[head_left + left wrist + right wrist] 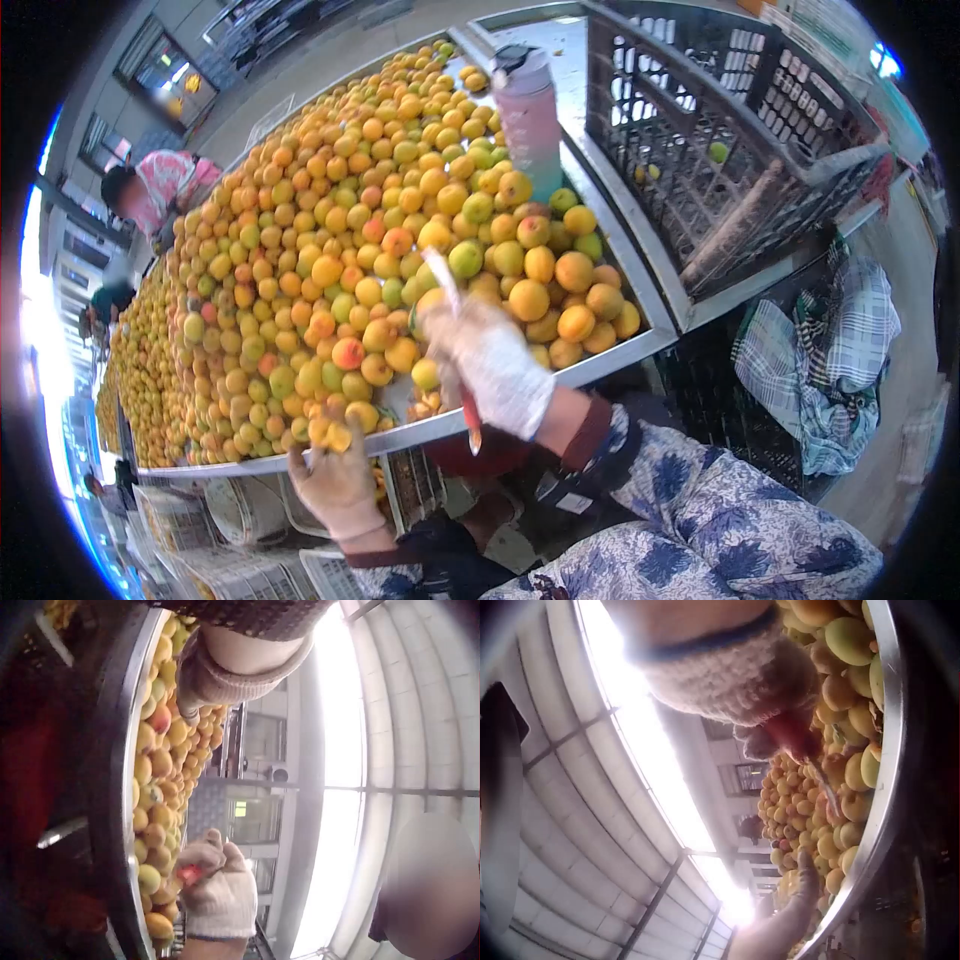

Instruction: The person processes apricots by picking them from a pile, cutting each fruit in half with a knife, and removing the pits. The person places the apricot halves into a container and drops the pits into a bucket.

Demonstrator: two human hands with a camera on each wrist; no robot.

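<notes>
Ripe apricots in yellow, orange and green cover a metal-rimmed table. At its near edge my gloved left hand holds a yellow apricot that looks split, in its fingertips. To the right, my gloved right hand, blurred in the head view, grips a small knife with a red part below the fist and a pale end above it. In the right wrist view, the thin blade points down past the fist, over the fruit. A few cut pieces lie by the rim below the right hand.
A pink-and-green bottle stands among the fruit at the back. Right of it is a black plastic crate with little fruit inside. White baskets stand below the table edge. A checked cloth lies right. Another person bends at the far side.
</notes>
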